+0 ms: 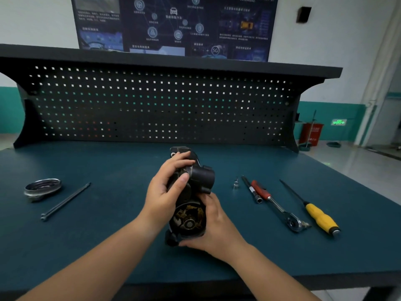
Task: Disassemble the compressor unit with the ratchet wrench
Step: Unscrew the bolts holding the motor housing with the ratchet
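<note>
From the head view, the compressor unit (202,177) sits in the middle of the blue surface (108,246), held in both hands. The left hand (165,190) curls over its upper body with the thumb pressed flat on it. The right hand (214,222) cups the near end from the 4 o'clock side and underneath. Its long axis runs roughly from 6 o'clock to 12 o'clock, with the far end raised towards the pegboard. The opened near end faces the person and shows brass-coloured parts inside. That open mouth is the main worry: tipped further down, loose inner pieces would likely spill onto the surface. The ratchet wrench (280,207) lies untouched at 3 o'clock, near a small socket (236,183) and a yellow-handled screwdriver (319,216). Reaching for it means freeing one hand, and the heavy-looking body could then roll or slip. A removed round cover (42,189) and a long bolt (65,202) rest at 9 o'clock.
</note>
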Tool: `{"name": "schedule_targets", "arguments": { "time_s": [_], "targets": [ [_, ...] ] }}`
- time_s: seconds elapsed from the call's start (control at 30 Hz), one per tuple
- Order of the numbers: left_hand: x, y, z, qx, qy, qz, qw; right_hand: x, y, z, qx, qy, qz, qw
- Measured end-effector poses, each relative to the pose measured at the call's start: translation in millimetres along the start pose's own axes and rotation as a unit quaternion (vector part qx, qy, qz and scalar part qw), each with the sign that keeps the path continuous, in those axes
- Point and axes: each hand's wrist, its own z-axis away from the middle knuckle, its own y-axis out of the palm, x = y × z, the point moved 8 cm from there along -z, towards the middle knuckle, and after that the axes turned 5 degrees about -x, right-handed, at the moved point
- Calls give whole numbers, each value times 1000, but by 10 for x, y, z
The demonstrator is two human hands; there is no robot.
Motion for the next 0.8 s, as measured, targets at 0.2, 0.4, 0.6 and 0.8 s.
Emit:
{"name": "schedule_targets", "arguments": {
  "time_s": [0.2,0.4,0.6,0.8],
  "targets": [
    [36,-70,52,-15,40,-23,999,-134,75,-7,72,23,17,997],
    [62,-76,71,2,40,-31,999,-34,9,39,66,12,-28,997],
    [51,-73,200,31,73,-71,994,-52,-36,171,103,-22,18,994],
    [-57,-101,275,19,56,-110,992,-114,-212,216,106,-36,82,990]
  ]
}}
